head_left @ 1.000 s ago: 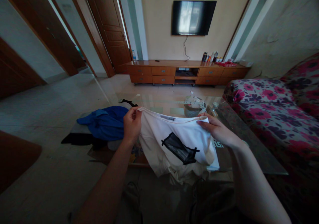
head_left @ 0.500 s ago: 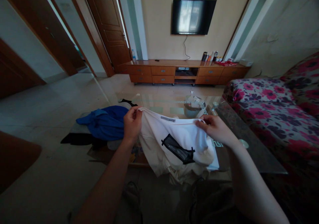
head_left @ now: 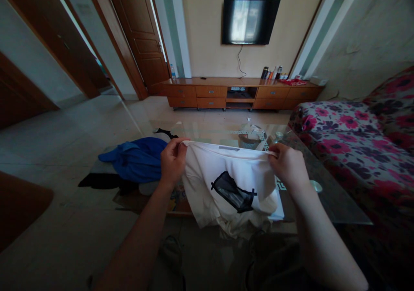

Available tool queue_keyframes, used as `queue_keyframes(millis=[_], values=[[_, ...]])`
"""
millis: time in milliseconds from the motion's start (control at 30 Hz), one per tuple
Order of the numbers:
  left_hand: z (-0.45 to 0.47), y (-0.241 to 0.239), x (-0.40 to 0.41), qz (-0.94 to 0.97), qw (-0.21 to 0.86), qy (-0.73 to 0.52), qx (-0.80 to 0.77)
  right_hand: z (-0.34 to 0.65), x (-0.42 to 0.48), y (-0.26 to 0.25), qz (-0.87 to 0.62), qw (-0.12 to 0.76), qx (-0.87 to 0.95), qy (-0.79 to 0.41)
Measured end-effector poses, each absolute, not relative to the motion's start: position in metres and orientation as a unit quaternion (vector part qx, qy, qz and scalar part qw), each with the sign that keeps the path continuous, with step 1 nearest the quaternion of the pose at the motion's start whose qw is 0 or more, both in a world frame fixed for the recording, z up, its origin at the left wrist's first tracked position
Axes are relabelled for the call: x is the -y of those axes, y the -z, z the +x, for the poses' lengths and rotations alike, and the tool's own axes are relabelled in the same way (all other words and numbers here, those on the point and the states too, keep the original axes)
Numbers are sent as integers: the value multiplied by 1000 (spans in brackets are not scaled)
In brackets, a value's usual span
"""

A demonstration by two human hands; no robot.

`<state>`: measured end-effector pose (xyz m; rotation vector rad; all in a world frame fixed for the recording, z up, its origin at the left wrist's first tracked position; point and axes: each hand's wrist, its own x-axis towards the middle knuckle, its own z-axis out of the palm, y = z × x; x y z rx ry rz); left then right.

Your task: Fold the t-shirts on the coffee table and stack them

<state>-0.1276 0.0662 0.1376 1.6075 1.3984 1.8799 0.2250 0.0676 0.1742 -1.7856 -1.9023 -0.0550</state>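
A white garment (head_left: 226, 174) with a black mesh patch on its front hangs between my two hands over the near edge of a glass coffee table (head_left: 326, 196). My left hand (head_left: 173, 161) is closed on the garment's top left corner. My right hand (head_left: 287, 166) is closed on the top right corner, knuckles toward me. The top hem is stretched nearly straight between them, and the lower part sags in folds onto the table edge.
A blue garment (head_left: 136, 159) lies heaped on the table's left side over dark clothes. A small basket (head_left: 249, 140) stands on the glass farther back. A floral sofa (head_left: 352, 140) runs along the right. A wooden TV cabinet (head_left: 242, 93) and wall TV are at the far wall.
My right hand turned over and closed on the garment's top right corner, then pulled it up and right. The top hem went from slack to taut. My left hand stayed put.
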Motion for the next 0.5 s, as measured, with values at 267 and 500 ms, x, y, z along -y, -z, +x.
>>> queue_keyframes(millis=[267, 500], values=[[-129, -134, -69, 556, 143, -646, -503, 235, -76, -171, -606, 302, 709, -199], [-135, -132, -74, 541, 142, -650, -514, 222, -64, -184, -446, 389, 548, -591]])
